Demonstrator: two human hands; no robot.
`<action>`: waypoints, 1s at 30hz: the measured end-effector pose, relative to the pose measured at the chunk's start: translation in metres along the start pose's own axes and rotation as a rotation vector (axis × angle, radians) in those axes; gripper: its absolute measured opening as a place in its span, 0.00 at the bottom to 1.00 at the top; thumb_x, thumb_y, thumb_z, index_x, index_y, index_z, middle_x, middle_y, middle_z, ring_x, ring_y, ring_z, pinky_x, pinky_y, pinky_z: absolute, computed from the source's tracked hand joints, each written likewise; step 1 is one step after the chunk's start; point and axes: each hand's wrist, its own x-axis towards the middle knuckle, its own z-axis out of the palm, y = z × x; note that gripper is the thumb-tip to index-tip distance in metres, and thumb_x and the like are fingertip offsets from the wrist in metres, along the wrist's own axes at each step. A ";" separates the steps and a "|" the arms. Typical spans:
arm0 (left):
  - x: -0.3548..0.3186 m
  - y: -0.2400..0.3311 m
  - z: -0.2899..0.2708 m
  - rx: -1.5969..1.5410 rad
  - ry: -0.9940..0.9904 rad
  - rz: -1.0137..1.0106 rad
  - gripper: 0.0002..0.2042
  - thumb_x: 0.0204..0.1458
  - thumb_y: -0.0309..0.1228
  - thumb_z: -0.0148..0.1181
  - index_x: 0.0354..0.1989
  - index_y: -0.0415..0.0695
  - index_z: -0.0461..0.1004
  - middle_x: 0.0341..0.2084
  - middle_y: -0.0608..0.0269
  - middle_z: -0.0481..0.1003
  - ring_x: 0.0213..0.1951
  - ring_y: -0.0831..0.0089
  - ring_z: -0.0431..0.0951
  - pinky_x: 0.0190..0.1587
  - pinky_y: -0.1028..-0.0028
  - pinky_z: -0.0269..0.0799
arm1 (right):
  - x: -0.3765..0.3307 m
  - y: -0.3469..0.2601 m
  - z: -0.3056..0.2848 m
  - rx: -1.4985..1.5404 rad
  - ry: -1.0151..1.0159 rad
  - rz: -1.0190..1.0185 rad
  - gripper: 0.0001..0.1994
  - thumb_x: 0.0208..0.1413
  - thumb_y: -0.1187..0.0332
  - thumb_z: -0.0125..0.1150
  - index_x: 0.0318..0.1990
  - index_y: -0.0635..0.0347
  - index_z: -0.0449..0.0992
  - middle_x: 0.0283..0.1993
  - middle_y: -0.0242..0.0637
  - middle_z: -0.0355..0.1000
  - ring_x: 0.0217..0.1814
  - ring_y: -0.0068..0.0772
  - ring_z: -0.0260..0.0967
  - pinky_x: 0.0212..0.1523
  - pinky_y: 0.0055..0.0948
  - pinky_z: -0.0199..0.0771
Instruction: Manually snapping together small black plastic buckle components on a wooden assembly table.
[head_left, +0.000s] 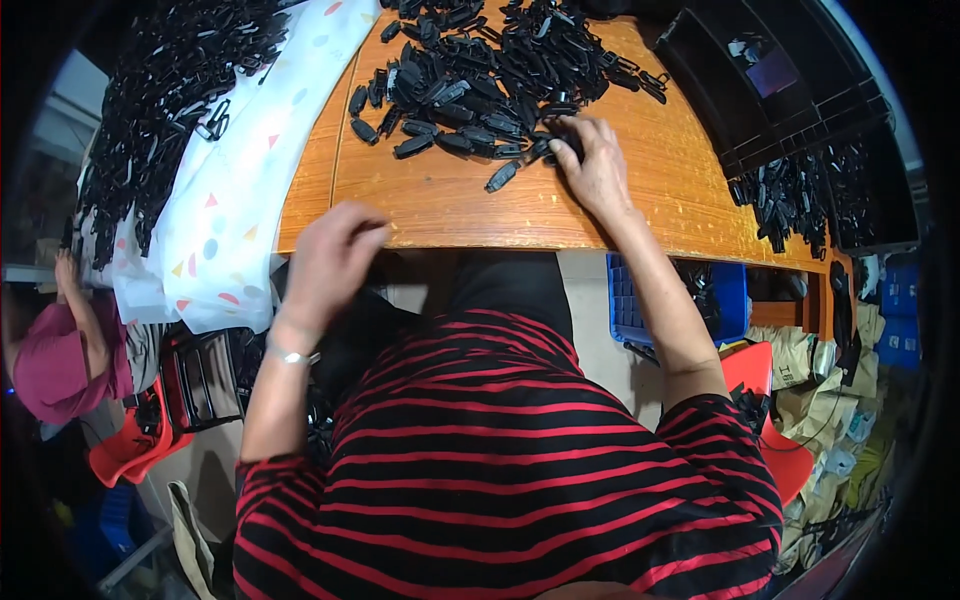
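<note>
A loose pile of small black oval buckle-like pieces [480,90] lies over the far half of the wooden table. At the pile's near right edge, my right hand [597,170] is closed, thumb and fingertips around one of these dark pieces. Just left of those fingers, a single black piece [502,177] sticks out from the heap toward me. Near the table's front edge at left is my left hand [332,258], raised and loosely curled. Motion smears its fingers, and no object shows in them.
The wooden table [440,215] ends just before my lap. At left, patterned white sheeting [235,190] bears another heap of black parts. A black bin [790,90] stands far right, with more parts near it. Below is a blue crate [625,310]; another person [75,345] sits left.
</note>
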 end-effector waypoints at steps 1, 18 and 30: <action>0.014 0.009 0.016 -0.024 -0.018 0.015 0.06 0.52 0.29 0.60 0.35 0.41 0.75 0.29 0.54 0.75 0.33 0.57 0.77 0.36 0.67 0.72 | -0.003 -0.005 -0.003 -0.010 -0.019 -0.043 0.16 0.54 0.65 0.63 0.48 0.62 0.75 0.49 0.48 0.70 0.53 0.50 0.67 0.54 0.39 0.68; 0.084 0.029 0.117 0.185 0.048 0.184 0.09 0.46 0.30 0.66 0.28 0.42 0.71 0.28 0.58 0.71 0.31 0.54 0.74 0.31 0.61 0.70 | -0.006 -0.032 -0.033 -0.183 -0.237 -0.137 0.10 0.48 0.69 0.66 0.39 0.60 0.79 0.38 0.43 0.71 0.36 0.50 0.73 0.36 0.43 0.73; 0.065 0.020 0.107 -1.079 -0.038 -0.398 0.12 0.56 0.28 0.60 0.46 0.38 0.70 0.28 0.69 0.74 0.26 0.85 0.74 0.27 0.85 0.68 | -0.009 -0.064 -0.039 0.710 -0.064 0.239 0.14 0.54 0.77 0.61 0.49 0.65 0.73 0.36 0.31 0.73 0.37 0.23 0.71 0.37 0.25 0.72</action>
